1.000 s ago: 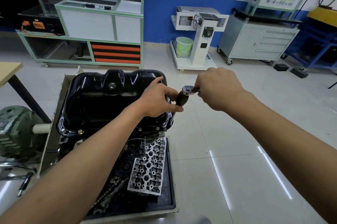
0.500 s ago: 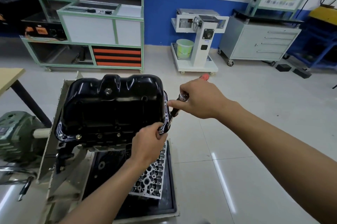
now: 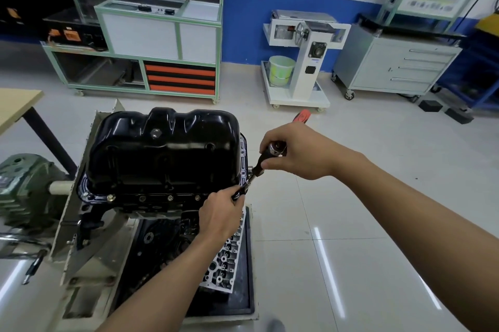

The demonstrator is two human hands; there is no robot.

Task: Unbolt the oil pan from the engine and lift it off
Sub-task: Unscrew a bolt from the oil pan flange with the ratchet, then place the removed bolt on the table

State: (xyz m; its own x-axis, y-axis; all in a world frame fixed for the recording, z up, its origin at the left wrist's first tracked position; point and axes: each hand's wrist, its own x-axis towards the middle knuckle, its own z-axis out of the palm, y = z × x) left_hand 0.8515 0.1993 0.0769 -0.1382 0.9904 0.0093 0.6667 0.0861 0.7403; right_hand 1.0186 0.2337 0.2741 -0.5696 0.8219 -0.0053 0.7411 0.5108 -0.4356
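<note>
Two hands meet at the right front corner of the black oil pan (image 3: pixel 162 153), which sits on the engine (image 3: pixel 151 206) at centre left of the frame. The right hand (image 3: pixel 299 153) grips the head of a ratchet wrench (image 3: pixel 263 160). The left hand (image 3: pixel 221 213) pinches the wrench's lower end at the pan's flange. Bolts (image 3: pixel 140 198) line the near flange.

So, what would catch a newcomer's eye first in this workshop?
The glossy black oil pan at centre left dominates the view. At its near right corner, the right hand grips a ratchet wrench with a red handle. The left hand pinches the tool's lower end against the pan's edge. Below them, a pale cylinder head lies in a black tray.
</note>
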